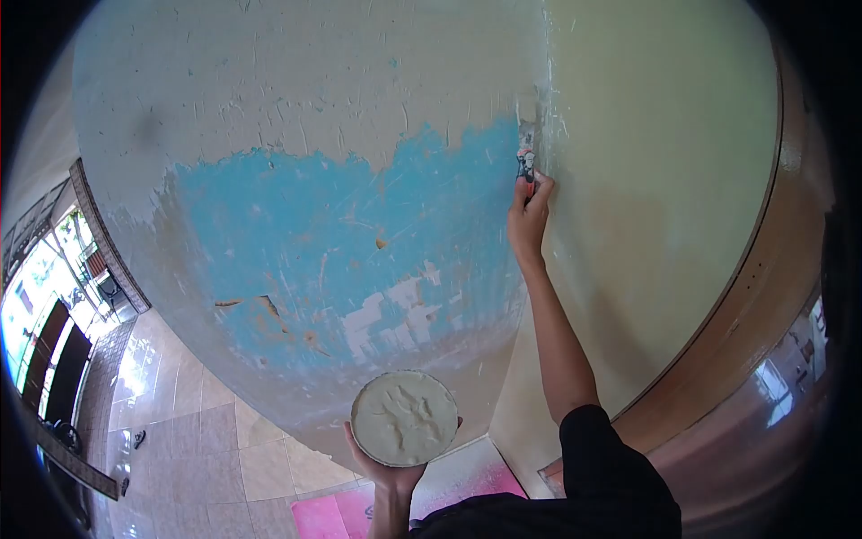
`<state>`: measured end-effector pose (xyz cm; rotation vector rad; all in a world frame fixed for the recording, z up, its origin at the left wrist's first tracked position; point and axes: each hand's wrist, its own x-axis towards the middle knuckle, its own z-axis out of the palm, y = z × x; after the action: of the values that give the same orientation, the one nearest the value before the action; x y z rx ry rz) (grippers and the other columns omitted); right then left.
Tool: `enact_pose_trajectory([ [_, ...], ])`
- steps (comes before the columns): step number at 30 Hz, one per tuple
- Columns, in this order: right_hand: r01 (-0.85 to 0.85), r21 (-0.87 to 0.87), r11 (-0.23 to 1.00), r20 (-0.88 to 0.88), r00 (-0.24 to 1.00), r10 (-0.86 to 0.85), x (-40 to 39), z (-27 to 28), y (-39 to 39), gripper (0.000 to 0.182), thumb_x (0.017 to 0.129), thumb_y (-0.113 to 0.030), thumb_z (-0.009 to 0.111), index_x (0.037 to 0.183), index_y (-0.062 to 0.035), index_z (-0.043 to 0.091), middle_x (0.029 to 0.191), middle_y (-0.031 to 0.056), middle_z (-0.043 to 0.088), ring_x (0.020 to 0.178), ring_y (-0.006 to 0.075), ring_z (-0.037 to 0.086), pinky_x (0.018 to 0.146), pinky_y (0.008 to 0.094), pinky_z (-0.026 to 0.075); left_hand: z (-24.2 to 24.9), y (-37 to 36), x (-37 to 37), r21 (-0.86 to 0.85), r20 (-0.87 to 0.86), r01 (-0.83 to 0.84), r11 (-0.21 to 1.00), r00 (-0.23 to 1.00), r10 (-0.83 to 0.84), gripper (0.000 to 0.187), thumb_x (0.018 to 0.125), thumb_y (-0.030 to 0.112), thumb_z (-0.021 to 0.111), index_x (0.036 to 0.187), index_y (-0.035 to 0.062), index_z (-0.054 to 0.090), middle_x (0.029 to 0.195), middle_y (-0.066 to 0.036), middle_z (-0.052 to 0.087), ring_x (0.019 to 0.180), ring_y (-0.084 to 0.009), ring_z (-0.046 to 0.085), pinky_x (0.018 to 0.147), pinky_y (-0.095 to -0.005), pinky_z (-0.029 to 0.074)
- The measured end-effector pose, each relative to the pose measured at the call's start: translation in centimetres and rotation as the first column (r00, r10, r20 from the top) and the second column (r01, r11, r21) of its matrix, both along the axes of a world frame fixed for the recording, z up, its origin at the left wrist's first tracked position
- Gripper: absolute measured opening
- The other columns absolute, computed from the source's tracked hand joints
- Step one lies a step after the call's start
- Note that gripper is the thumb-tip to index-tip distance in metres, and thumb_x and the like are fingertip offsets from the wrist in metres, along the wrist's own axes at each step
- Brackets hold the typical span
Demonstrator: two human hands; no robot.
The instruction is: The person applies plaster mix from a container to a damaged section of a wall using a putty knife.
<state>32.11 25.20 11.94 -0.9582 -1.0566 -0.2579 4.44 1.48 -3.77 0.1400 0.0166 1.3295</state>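
Observation:
My right hand (530,211) is closed round the handle of a putty knife (526,144), whose blade points up against the wall near the corner. Pale grey filler coats part of the blade. Low in the middle, my left hand (391,472) supports a round container (404,419) of pale filler from beneath, with fingertips showing at both sides. The wall (341,216) ahead has a large blue patch with scrapes, chips and whitish marks, and a rough grey-beige coat above it.
A yellow-green wall (664,162) meets the blue-patched wall at the corner. Below lies a pink and white sheet (449,485) on the tiled floor (206,449). Dark footwear (139,439) lies at the left, near a bright opening. A brown edge (718,305) curves along the right.

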Motion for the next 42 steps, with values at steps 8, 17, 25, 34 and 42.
enact_pose_trajectory([
  [8,-0.476,0.156,0.865,-0.315,0.806,0.501,0.4,-2.0,-0.9,0.023,0.102,-0.032,0.045,0.104,-0.0083,0.045,0.078,0.0072,0.054,0.059,0.0156,0.048,0.061,0.0315,0.04,0.4,0.1,0.2,-0.001,-0.02,-0.013,1.0,1.0,0.013,0.075,0.089,0.066,0.043,0.144,0.0159,0.037,0.147,-0.011,0.035,0.134,-0.0388,0.033,0.105,-0.0732,0.024],
  [17,-0.952,0.265,0.151,-0.592,-0.038,0.805,-3.2,-8.7,-10.7,0.029,0.102,-0.042,0.042,0.097,-0.013,0.045,0.072,0.0019,0.048,0.053,0.0099,0.039,0.054,0.0265,0.031,0.9,0.3,0.0,-0.013,-0.049,-0.018,1.0,0.999,0.017,0.081,0.086,0.071,0.04,0.146,0.0169,0.036,0.148,-0.01,0.036,0.135,-0.0392,0.034,0.108,-0.0681,0.024],
  [25,-0.595,-0.575,0.562,-0.04,0.706,0.707,-3.7,-15.2,-20.7,0.024,0.093,-0.017,0.061,0.109,-0.0031,0.05,0.084,0.0044,0.055,0.066,0.0092,0.047,0.061,0.0252,0.04,1.6,1.0,-0.5,-0.091,0.072,-0.021,0.996,0.997,0.027,0.077,0.087,0.065,0.047,0.145,0.016,0.037,0.148,-0.012,0.036,0.135,-0.0387,0.033,0.108,-0.0688,0.024],
  [34,-0.258,-0.734,0.629,0.235,0.772,0.59,-2.4,-13.6,-26.5,0.026,0.081,-0.018,0.075,0.097,-0.0019,0.062,0.08,0.0105,0.07,0.064,0.0199,0.068,0.06,0.029,0.053,1.4,1.4,-0.1,-0.145,0.083,0.051,0.988,0.996,-0.039,0.075,0.088,0.068,0.041,0.144,0.0178,0.041,0.145,-0.006,0.042,0.133,-0.0305,0.039,0.11,-0.0548,0.029],
  [42,-0.055,-0.805,0.59,0.388,0.704,0.595,0.0,-9.3,-29.0,0.026,0.076,-0.021,0.078,0.093,-0.0044,0.068,0.08,0.0081,0.07,0.067,0.0216,0.07,0.06,0.0316,0.055,0.6,1.1,0.3,-0.151,-0.007,0.065,0.986,0.998,-0.067,0.078,0.087,0.071,0.039,0.144,0.0177,0.039,0.145,-0.006,0.042,0.133,-0.0297,0.039,0.109,-0.0541,0.03],
])
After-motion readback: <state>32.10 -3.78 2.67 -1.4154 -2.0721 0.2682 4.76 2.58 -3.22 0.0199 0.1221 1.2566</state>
